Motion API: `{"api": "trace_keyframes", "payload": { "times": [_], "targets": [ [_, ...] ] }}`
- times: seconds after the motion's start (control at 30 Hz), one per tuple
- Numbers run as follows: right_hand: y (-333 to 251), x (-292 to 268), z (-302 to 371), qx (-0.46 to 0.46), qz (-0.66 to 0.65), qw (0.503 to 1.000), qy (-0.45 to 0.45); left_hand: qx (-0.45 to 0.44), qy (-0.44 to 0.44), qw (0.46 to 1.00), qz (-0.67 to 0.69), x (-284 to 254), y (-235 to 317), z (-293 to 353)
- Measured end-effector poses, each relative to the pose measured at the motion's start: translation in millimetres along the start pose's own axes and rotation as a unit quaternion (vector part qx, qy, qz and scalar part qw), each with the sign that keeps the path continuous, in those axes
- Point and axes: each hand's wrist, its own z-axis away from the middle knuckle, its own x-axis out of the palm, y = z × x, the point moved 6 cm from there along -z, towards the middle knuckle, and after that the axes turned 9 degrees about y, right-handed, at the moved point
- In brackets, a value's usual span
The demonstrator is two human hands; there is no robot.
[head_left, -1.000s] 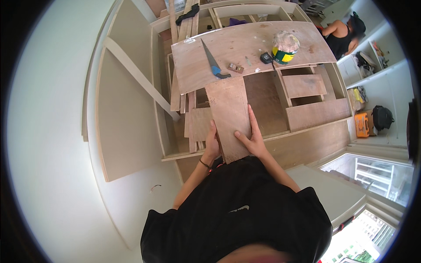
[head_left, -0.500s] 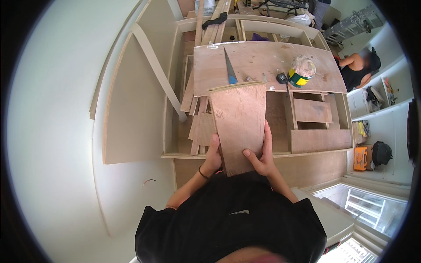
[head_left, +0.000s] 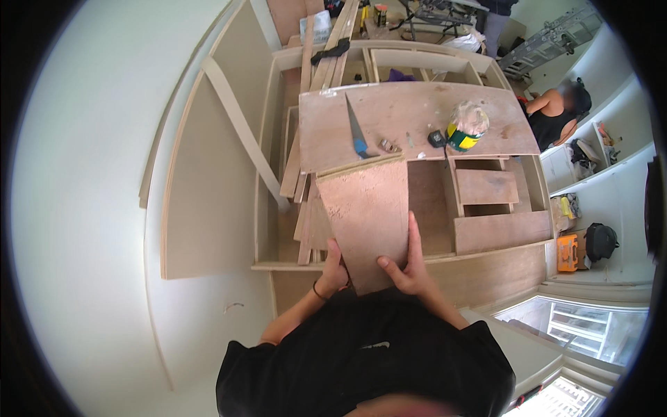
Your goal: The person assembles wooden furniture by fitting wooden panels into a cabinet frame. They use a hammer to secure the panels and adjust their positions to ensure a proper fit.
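Note:
A reddish-brown plywood board [head_left: 368,222] is held between my two hands in front of my chest, its far end near the front edge of a larger plywood sheet [head_left: 326,132]. My left hand [head_left: 333,270] grips the board's left edge. Along its right edge my right hand [head_left: 408,267] is closed, with the thumb on the upper face. Just past the board, a handsaw [head_left: 355,126] with a blue handle lies on the sheet. Near it are a black tape measure [head_left: 436,139] and a green-and-yellow tub [head_left: 463,137] with a pale wrapped top.
The sheet rests across a wooden frame [head_left: 262,201] with compartments. Long wood strips [head_left: 338,59] lie at its left. A tall panel [head_left: 208,174] leans by the left wall. A person [head_left: 558,115] in black is at the right, near an orange case [head_left: 567,253] and a ladder [head_left: 552,42].
The board and my hands sit slightly lower and farther left in the picture, with the board's far end tilted a little more. Most of the surroundings have shifted down and left too.

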Motion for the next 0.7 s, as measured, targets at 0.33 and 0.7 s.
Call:
{"api": "trace_keyframes", "payload": {
  "times": [0.33,0.7],
  "targets": [
    [40.2,21.7,-16.2,0.114,-0.15,0.981,-0.031,0.099,0.08,0.991,0.049,-12.6,51.7,-104.7],
    [105.6,31.8,-8.1,0.318,-0.277,0.906,0.025,-0.039,0.206,0.956,0.203,-76.7,-41.5,-150.9]
  ]
}}
